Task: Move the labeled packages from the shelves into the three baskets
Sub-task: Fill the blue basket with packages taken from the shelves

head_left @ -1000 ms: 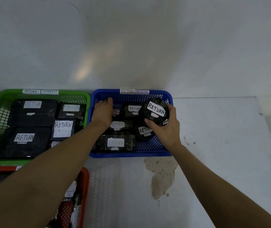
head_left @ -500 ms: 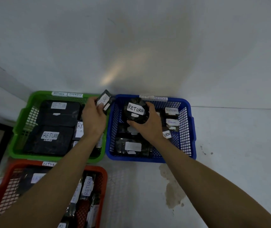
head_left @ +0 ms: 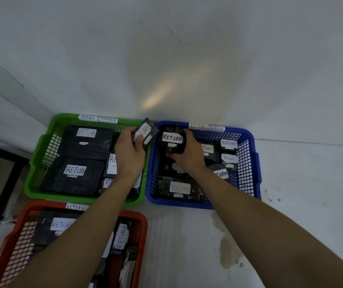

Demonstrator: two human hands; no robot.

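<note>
Just beyond its own knuckles, the left hand (head_left: 129, 151) is pinching a small package (head_left: 145, 133), label upward, seemingly for sorting, while the right hand (head_left: 188, 153) is gripping a round package (head_left: 171, 142) over the blue basket (head_left: 247, 163).

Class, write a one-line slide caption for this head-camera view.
Left hand holds a small package above the green basket; right hand grips a round package over the blue basket.

A white wall (head_left: 187, 48) carries a warm light patch (head_left: 162, 94); the pale floor (head_left: 301, 204) shows a brownish, perhaps damp, stain (head_left: 226, 246).
</note>
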